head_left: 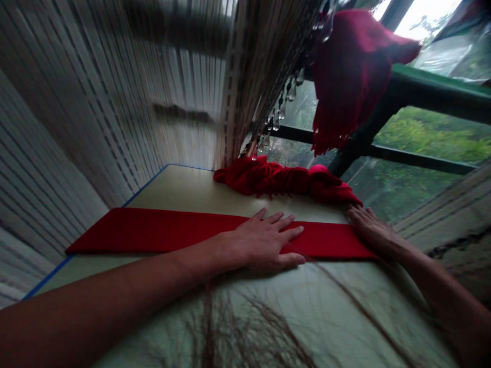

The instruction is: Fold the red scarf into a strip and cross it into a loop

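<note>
Red cloth, in a long flat band [153,230], lies across the pale surface [184,189] in front of you. From your head camera, the band runs from side to side, and its long side goes straight across your path, not toward you.

Your left hand [261,243] sits on top of the band, near the middle. It lies flat with the fingers spread, so the grip is open and pressing down, not closed on the cloth. Your right hand [370,227] is at the far right end of the band. It is open too, and its fingertips [355,215] are by the top edge of the band.

So the left hand is nearer the middle of the band, and the right hand is nearer its end.

Just past the band, a bunched-up lump of red cloth [264,176] sits on the surface. A thin blue edge [143,186] runs along the surface's far left side. Up high, more red cloth [347,71] hangs over a dark rail [368,122], next to clear glass beads [286,97]. Green leaves [425,138] show through the window.
</note>
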### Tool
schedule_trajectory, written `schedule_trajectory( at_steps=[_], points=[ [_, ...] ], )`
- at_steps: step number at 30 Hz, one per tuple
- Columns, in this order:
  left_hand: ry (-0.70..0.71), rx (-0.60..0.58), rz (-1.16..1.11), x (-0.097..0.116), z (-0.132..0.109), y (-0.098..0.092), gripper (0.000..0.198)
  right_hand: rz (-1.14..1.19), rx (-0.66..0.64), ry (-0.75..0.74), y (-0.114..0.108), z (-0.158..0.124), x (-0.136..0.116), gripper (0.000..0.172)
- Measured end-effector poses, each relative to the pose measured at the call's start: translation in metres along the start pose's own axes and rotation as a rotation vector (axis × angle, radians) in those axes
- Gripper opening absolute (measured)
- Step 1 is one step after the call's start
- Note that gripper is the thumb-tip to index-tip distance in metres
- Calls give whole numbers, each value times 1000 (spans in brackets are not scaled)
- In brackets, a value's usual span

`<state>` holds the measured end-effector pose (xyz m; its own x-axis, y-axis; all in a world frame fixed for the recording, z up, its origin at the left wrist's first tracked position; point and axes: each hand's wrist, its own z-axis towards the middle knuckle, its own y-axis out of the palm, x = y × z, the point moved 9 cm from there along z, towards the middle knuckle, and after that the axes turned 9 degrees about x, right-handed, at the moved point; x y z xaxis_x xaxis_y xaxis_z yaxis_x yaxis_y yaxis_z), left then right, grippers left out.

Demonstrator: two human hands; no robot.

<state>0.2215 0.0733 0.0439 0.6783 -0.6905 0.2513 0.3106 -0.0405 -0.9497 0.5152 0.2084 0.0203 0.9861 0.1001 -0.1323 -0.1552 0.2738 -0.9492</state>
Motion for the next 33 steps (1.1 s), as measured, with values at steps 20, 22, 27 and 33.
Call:
schedule_trajectory(
  at_steps=[20,22,27,33],
  points=[
    [-74,12,-26,-3,2,1,96,283,9,-574,-22,-60,-171,61],
    [-61,2,13,-1,2,1,94,280,-6,-600,-23,-64,-176,62],
    [-68,2,17,-2,2,2,94,283,-49,-628,-21,-72,-186,66],
    [-55,-6,13,-2,3,2,91,269,-114,-654,-12,-78,-189,70]
  ],
)
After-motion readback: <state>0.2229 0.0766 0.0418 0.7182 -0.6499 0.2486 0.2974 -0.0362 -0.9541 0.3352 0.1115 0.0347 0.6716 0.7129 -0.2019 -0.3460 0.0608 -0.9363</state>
